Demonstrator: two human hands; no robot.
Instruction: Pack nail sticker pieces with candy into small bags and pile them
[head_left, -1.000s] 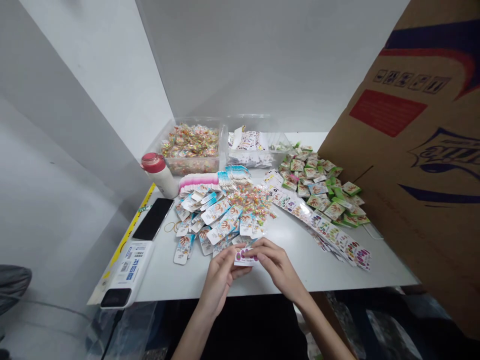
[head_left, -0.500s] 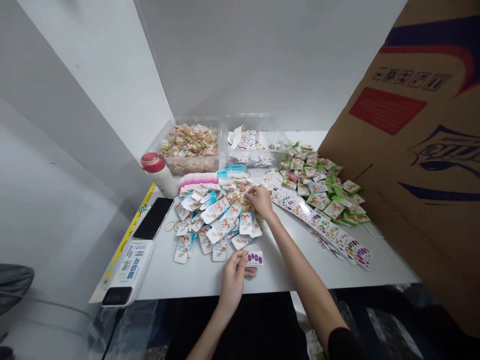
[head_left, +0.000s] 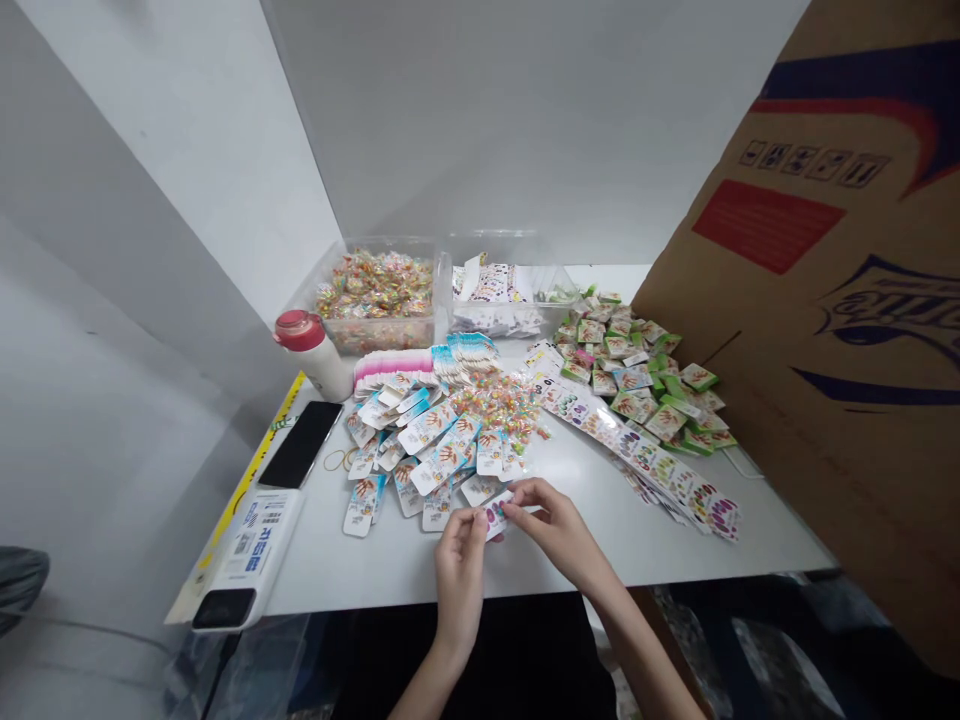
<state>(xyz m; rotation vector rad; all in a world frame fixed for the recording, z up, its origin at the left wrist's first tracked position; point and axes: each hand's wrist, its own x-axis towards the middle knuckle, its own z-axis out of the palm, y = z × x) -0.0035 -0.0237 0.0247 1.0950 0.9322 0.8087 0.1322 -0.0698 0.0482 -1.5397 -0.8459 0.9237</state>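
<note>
My left hand (head_left: 461,565) is closed in a pinch on a small white sticker card (head_left: 496,514) printed with purple and teal ovals, just above the front of the table. From the other side, the thumb and fingers of my right hand (head_left: 553,525) close on the card's right end. Whether a small bead-like piece is also pinched there, I cannot tell. Just beyond lie small blue-and-white boxes (head_left: 439,465) with a hand picture, in a loose heap. Behind them spreads a pile of colourful, wrapped bead-like pieces (head_left: 499,400).
Long sticker strips (head_left: 637,445) fan out at right, beside a heap of green-and-white boxes (head_left: 660,385). Two clear bins (head_left: 382,330) stand at the back. A red-lidded bottle (head_left: 319,360), a phone (head_left: 302,445) and a white device (head_left: 247,550) line the left. A large carton (head_left: 810,300) walls the right.
My right hand has come back from the bead-like pile to the sticker card. The card now tilts between both hands. The view has shifted slightly.
</note>
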